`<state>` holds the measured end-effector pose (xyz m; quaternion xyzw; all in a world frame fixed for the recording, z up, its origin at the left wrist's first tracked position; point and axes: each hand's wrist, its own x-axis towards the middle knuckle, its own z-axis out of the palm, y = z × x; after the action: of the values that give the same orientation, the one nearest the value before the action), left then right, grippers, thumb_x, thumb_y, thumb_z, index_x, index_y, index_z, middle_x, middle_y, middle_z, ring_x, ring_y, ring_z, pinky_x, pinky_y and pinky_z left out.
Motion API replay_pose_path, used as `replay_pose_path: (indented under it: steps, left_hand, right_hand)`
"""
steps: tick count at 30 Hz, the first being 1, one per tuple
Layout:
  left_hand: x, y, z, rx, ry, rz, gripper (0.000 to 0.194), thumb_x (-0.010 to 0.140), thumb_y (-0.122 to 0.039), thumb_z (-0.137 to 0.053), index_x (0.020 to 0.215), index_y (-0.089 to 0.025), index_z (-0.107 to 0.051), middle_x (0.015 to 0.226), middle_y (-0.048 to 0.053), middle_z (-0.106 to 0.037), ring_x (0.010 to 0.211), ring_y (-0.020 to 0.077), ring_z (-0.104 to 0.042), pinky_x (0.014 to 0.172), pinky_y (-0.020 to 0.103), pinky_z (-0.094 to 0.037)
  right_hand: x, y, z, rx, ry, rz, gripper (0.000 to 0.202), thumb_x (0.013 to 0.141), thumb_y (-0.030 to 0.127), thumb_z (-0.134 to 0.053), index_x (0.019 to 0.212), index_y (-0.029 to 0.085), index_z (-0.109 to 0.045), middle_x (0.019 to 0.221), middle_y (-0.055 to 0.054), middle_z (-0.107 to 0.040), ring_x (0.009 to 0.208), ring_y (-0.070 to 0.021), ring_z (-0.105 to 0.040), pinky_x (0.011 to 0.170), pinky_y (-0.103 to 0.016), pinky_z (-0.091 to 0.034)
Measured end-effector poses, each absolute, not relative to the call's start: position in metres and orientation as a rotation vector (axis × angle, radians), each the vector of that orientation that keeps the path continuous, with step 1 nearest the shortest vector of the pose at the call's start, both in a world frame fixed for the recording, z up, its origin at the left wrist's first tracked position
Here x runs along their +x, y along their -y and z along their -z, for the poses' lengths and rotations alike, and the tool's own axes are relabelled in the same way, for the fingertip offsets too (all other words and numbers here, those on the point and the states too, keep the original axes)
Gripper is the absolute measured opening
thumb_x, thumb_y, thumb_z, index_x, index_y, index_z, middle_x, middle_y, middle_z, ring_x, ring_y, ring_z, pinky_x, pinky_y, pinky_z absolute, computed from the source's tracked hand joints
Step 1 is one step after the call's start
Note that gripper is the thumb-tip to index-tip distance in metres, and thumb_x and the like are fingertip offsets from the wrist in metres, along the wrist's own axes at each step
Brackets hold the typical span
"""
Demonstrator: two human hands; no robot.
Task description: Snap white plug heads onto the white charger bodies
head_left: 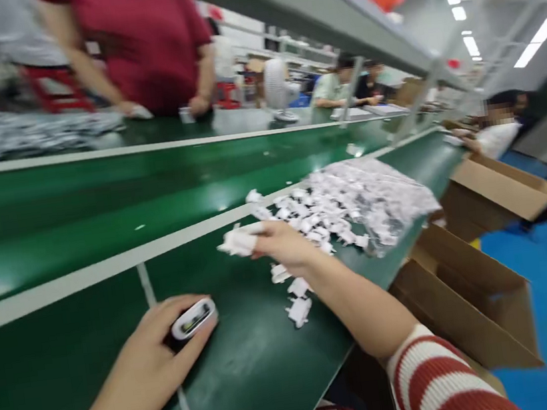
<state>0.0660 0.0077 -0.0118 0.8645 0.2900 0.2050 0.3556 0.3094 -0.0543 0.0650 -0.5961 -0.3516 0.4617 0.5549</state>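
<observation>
My left hand (pixel 166 347) is closed round a small rounded device casing (pixel 195 318), white-rimmed with a dark opening at its end that shows some inner parts. It is held over the green worktop (pixel 244 363). Further right and forward, my right hand (pixel 286 243) pinches a white plastic part (pixel 238 241) between thumb and fingers; blur hides its details. Just beyond that hand lies a loose heap of similar white plastic pieces (pixel 313 216), several of them scattered toward me (pixel 299 310).
A clear plastic bag (pixel 378 198) of white parts lies behind the heap. Open cardboard boxes (pixel 471 293) stand at the right, below the worktop. A green conveyor belt (pixel 101 201) runs along the far side, where a person in a red shirt (pixel 141 41) handles parts. A grey shelf (pixel 308 12) hangs overhead.
</observation>
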Motion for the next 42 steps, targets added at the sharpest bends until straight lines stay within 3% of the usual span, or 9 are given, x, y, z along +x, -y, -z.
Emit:
replay_pose_path:
  steps: [7, 11, 14, 19, 22, 33, 42]
  left_hand:
    - [0.063, -0.009, 0.007, 2.059, -0.802, -0.612, 0.053, 0.085, -0.058, -0.073, 0.129, -0.029, -0.065, 0.120, 0.007, -0.070, 0.108, 0.0281, -0.067, 0.093, 0.041, -0.058]
    - [0.062, -0.008, 0.003, 2.005, -0.740, -0.627, 0.033, 0.089, -0.051, -0.068, 0.113, -0.027, -0.071, 0.112, 0.006, -0.073, 0.101, 0.0258, -0.067, 0.087, 0.038, -0.057]
    - [0.063, -0.009, 0.001, 1.994, -0.697, -0.646, 0.030, 0.089, -0.046, -0.070, 0.113, -0.029, -0.073, 0.113, 0.003, -0.074, 0.104, 0.0254, -0.067, 0.091, 0.038, -0.055]
    - [0.065, -0.013, 0.001, 1.923, -0.681, -0.676, 0.041, 0.078, -0.055, -0.081, 0.106, -0.026, -0.076, 0.111, 0.005, -0.076, 0.102, 0.0269, -0.067, 0.090, 0.039, -0.056]
    - [0.065, -0.015, 0.002, 1.888, -0.679, -0.690, 0.037, 0.079, -0.057, -0.080, 0.098, -0.025, -0.078, 0.107, 0.005, -0.077, 0.100, 0.0267, -0.068, 0.088, 0.039, -0.057]
    - [0.066, -0.016, -0.001, 1.917, -0.679, -0.678, 0.032, 0.080, -0.052, -0.078, 0.098, -0.025, -0.078, 0.106, 0.003, -0.077, 0.100, 0.0266, -0.068, 0.090, 0.039, -0.056]
    - [0.066, -0.017, 0.000, 1.925, -0.667, -0.682, 0.029, 0.081, -0.048, -0.078, 0.096, -0.023, -0.077, 0.104, 0.004, -0.077, 0.101, 0.0274, -0.067, 0.089, 0.041, -0.054]
  right_hand:
    - [0.300, 0.057, -0.077, -1.426, 0.841, -1.236, 0.047, 0.058, 0.052, -0.095, 0.089, 0.020, -0.080, 0.086, -0.003, -0.078, 0.077, -0.0133, -0.070, 0.070, -0.023, -0.053]
    - [0.291, 0.056, -0.075, -1.450, 0.855, -1.223, 0.046, 0.059, 0.048, -0.095, 0.092, 0.021, -0.078, 0.087, -0.003, -0.078, 0.079, -0.0145, -0.072, 0.075, -0.028, -0.057]
    - [0.281, 0.057, -0.069, -1.454, 0.990, -1.107, 0.041, 0.061, 0.046, -0.095, 0.090, 0.023, -0.077, 0.092, -0.004, -0.079, 0.082, -0.0172, -0.073, 0.083, -0.035, -0.061]
    - [0.260, 0.067, -0.058, -1.470, 1.494, -0.653, 0.015, 0.085, 0.031, -0.082, 0.099, 0.028, -0.078, 0.096, -0.002, -0.078, 0.089, -0.0180, -0.073, 0.087, -0.037, -0.061]
    - [0.254, 0.070, -0.052, -1.416, 1.793, -0.393, 0.022, 0.092, 0.018, -0.072, 0.110, 0.030, -0.076, 0.095, -0.001, -0.076, 0.090, -0.0177, -0.070, 0.083, -0.035, -0.058]
    - [0.249, 0.070, -0.052, -1.356, 2.007, -0.120, 0.033, 0.094, 0.010, -0.065, 0.118, 0.031, -0.071, 0.097, -0.003, -0.076, 0.091, -0.0202, -0.067, 0.080, -0.037, -0.056]
    - [0.250, 0.068, -0.052, -1.401, 2.058, -0.001, 0.030, 0.089, 0.008, -0.065, 0.110, 0.028, -0.070, 0.091, -0.003, -0.075, 0.086, -0.0223, -0.066, 0.075, -0.038, -0.055]
